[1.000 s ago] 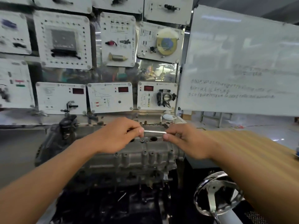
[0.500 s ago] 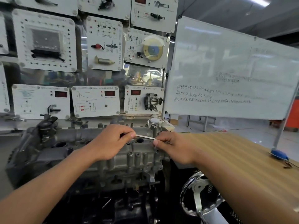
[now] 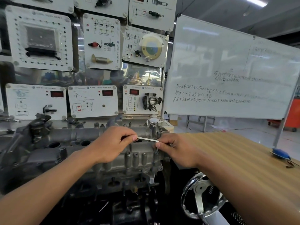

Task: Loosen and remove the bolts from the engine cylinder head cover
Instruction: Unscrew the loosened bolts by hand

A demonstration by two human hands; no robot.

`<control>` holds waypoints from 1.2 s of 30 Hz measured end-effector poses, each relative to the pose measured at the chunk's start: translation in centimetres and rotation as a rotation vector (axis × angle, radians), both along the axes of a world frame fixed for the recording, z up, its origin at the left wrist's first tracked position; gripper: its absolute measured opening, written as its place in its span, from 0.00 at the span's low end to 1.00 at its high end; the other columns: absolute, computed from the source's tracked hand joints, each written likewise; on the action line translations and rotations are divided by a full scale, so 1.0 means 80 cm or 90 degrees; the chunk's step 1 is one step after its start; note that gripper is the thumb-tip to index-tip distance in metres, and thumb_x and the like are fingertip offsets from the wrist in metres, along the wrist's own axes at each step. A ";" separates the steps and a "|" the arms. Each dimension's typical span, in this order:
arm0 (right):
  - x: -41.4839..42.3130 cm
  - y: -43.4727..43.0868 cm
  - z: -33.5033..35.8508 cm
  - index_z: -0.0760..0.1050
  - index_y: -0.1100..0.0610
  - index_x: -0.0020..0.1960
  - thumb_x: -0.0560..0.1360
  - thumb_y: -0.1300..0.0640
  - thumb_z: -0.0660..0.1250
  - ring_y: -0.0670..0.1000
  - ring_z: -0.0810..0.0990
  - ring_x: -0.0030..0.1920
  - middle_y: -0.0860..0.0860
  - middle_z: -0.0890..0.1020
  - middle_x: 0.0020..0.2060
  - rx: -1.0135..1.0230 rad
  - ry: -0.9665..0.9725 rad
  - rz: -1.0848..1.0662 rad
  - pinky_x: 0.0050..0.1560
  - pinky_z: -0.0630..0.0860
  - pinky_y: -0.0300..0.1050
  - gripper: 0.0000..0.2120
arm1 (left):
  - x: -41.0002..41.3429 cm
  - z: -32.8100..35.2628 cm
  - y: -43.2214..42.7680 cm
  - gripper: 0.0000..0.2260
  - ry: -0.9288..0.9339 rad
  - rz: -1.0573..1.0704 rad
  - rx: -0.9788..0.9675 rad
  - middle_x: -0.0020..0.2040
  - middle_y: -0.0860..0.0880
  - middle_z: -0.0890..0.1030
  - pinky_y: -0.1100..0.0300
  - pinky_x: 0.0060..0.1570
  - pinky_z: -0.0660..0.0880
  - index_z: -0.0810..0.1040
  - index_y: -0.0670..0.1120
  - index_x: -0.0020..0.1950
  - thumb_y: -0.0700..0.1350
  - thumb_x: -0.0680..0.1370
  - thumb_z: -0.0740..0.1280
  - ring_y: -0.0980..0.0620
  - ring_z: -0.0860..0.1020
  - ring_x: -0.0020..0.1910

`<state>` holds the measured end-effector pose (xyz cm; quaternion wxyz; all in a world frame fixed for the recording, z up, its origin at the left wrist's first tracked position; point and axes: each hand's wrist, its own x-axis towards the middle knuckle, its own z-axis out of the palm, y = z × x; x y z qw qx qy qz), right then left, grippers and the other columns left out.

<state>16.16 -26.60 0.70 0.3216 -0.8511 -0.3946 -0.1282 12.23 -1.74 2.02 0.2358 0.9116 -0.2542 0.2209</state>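
Both hands grip a thin metal bar (image 3: pixel 147 139) by its ends: the left hand (image 3: pixel 113 143) is curled round one end, and the right hand (image 3: pixel 176 149) pinches the other between thumb and fingertips. The grey engine cover (image 3: pixel 78 135) lies directly beneath them, stretching past the left hand. A wooden worktop (image 3: pixel 243 151) lies beyond the right hand.

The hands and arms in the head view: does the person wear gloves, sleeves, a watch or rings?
The left hand and the right hand are bare: no gloves, and no ring shows. The left forearm and the right forearm are bare too; no sleeve, watch or wristband appears along them within the frame.
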 end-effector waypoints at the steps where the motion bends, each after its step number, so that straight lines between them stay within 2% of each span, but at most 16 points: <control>1: 0.000 -0.001 0.000 0.79 0.65 0.44 0.83 0.55 0.64 0.45 0.74 0.37 0.56 0.78 0.39 -0.002 -0.007 0.005 0.41 0.68 0.32 0.15 | 0.001 0.000 0.001 0.16 0.002 -0.002 0.002 0.31 0.49 0.72 0.64 0.37 0.65 0.77 0.43 0.39 0.48 0.83 0.61 0.58 0.69 0.32; 3: -0.001 -0.002 -0.002 0.78 0.67 0.44 0.83 0.55 0.63 0.49 0.74 0.38 0.57 0.77 0.38 -0.011 -0.024 0.017 0.41 0.67 0.33 0.16 | 0.001 -0.003 0.002 0.16 0.002 -0.009 0.005 0.32 0.47 0.73 0.65 0.37 0.66 0.77 0.42 0.40 0.49 0.83 0.61 0.58 0.70 0.31; 6: -0.003 -0.002 -0.005 0.77 0.66 0.43 0.83 0.56 0.63 0.50 0.73 0.37 0.56 0.76 0.37 -0.025 -0.050 0.027 0.40 0.67 0.35 0.16 | -0.001 -0.008 0.005 0.17 -0.002 -0.008 0.011 0.32 0.46 0.74 0.66 0.37 0.68 0.77 0.44 0.39 0.52 0.82 0.60 0.54 0.71 0.31; 9: -0.003 -0.002 -0.004 0.77 0.67 0.43 0.83 0.56 0.63 0.51 0.73 0.37 0.57 0.76 0.36 -0.035 -0.071 0.035 0.39 0.68 0.39 0.16 | -0.007 -0.016 0.005 0.17 -0.026 0.004 0.028 0.30 0.48 0.74 0.58 0.37 0.71 0.74 0.47 0.37 0.54 0.82 0.59 0.50 0.73 0.32; 12: -0.002 -0.003 -0.005 0.76 0.68 0.42 0.83 0.56 0.63 0.54 0.73 0.36 0.59 0.76 0.36 -0.041 -0.079 0.032 0.40 0.69 0.44 0.17 | -0.016 -0.023 0.002 0.18 -0.059 0.027 0.048 0.29 0.51 0.75 0.61 0.32 0.66 0.73 0.50 0.36 0.56 0.82 0.57 0.52 0.73 0.31; 15: -0.003 -0.003 -0.006 0.76 0.67 0.42 0.83 0.55 0.63 0.52 0.73 0.35 0.59 0.76 0.35 -0.050 -0.074 0.022 0.37 0.67 0.37 0.17 | -0.026 -0.026 -0.002 0.18 -0.085 0.053 0.075 0.27 0.50 0.74 0.62 0.30 0.65 0.71 0.51 0.35 0.57 0.82 0.56 0.51 0.74 0.32; 18: -0.004 -0.005 -0.002 0.75 0.66 0.42 0.83 0.55 0.63 0.48 0.71 0.32 0.60 0.76 0.35 -0.063 -0.038 0.009 0.34 0.65 0.32 0.17 | -0.037 -0.026 -0.009 0.18 -0.124 0.075 0.102 0.26 0.52 0.72 0.61 0.29 0.65 0.71 0.52 0.35 0.56 0.82 0.56 0.54 0.73 0.31; 20: -0.004 -0.008 0.001 0.78 0.61 0.43 0.82 0.55 0.64 0.49 0.73 0.33 0.59 0.79 0.37 -0.068 0.020 0.004 0.35 0.68 0.34 0.13 | -0.043 -0.025 -0.014 0.17 -0.131 0.086 0.112 0.25 0.52 0.72 0.61 0.29 0.66 0.71 0.52 0.36 0.55 0.83 0.56 0.54 0.72 0.28; 22: -0.001 -0.011 0.004 0.82 0.55 0.47 0.82 0.57 0.63 0.53 0.77 0.37 0.54 0.83 0.38 -0.028 0.103 0.011 0.41 0.73 0.41 0.10 | -0.047 -0.024 -0.017 0.17 -0.124 0.094 0.115 0.25 0.52 0.73 0.60 0.30 0.69 0.71 0.52 0.36 0.55 0.83 0.56 0.54 0.72 0.26; 24: 0.000 -0.011 0.007 0.84 0.51 0.49 0.82 0.58 0.62 0.48 0.77 0.36 0.52 0.84 0.38 0.056 0.172 0.010 0.41 0.74 0.40 0.12 | -0.051 -0.025 -0.020 0.17 -0.121 0.104 0.113 0.25 0.53 0.72 0.59 0.30 0.69 0.72 0.53 0.37 0.55 0.83 0.56 0.55 0.72 0.26; 26: 0.001 -0.007 0.005 0.83 0.54 0.43 0.83 0.52 0.62 0.48 0.76 0.35 0.56 0.84 0.37 0.067 0.162 -0.008 0.42 0.74 0.44 0.16 | -0.054 -0.026 -0.024 0.18 -0.126 0.112 0.111 0.24 0.53 0.71 0.61 0.29 0.65 0.72 0.52 0.36 0.55 0.83 0.55 0.54 0.71 0.25; 29: -0.001 0.000 -0.003 0.79 0.58 0.36 0.83 0.48 0.62 0.52 0.73 0.32 0.62 0.80 0.34 0.061 0.137 -0.006 0.37 0.71 0.45 0.21 | -0.060 -0.028 -0.030 0.18 -0.111 0.125 0.095 0.23 0.52 0.70 0.58 0.30 0.69 0.69 0.53 0.34 0.56 0.83 0.55 0.53 0.70 0.25; 30: -0.001 -0.001 -0.003 0.78 0.57 0.34 0.82 0.48 0.63 0.52 0.73 0.32 0.61 0.80 0.33 0.067 0.137 -0.003 0.36 0.71 0.44 0.21 | -0.062 -0.029 -0.032 0.18 -0.102 0.133 0.090 0.24 0.52 0.70 0.57 0.30 0.70 0.69 0.53 0.34 0.56 0.82 0.54 0.53 0.70 0.25; 33: 0.001 0.000 0.000 0.79 0.50 0.32 0.82 0.50 0.63 0.47 0.74 0.31 0.48 0.79 0.28 0.062 0.154 0.007 0.36 0.73 0.39 0.21 | -0.071 -0.030 -0.042 0.19 -0.089 0.174 0.090 0.26 0.52 0.72 0.54 0.32 0.72 0.68 0.52 0.35 0.56 0.83 0.53 0.54 0.71 0.27; 34: 0.001 0.000 0.002 0.80 0.49 0.32 0.82 0.49 0.63 0.47 0.75 0.31 0.47 0.80 0.29 0.054 0.160 0.008 0.37 0.74 0.40 0.20 | -0.074 -0.031 -0.046 0.19 -0.087 0.191 0.093 0.27 0.52 0.72 0.53 0.34 0.73 0.68 0.52 0.35 0.56 0.83 0.52 0.55 0.71 0.29; 36: 0.003 -0.001 0.005 0.80 0.56 0.36 0.82 0.48 0.64 0.50 0.76 0.32 0.51 0.81 0.31 0.029 0.166 0.007 0.40 0.75 0.47 0.20 | -0.079 -0.034 -0.055 0.19 -0.084 0.222 0.105 0.30 0.52 0.73 0.54 0.34 0.71 0.67 0.52 0.35 0.56 0.83 0.52 0.56 0.71 0.32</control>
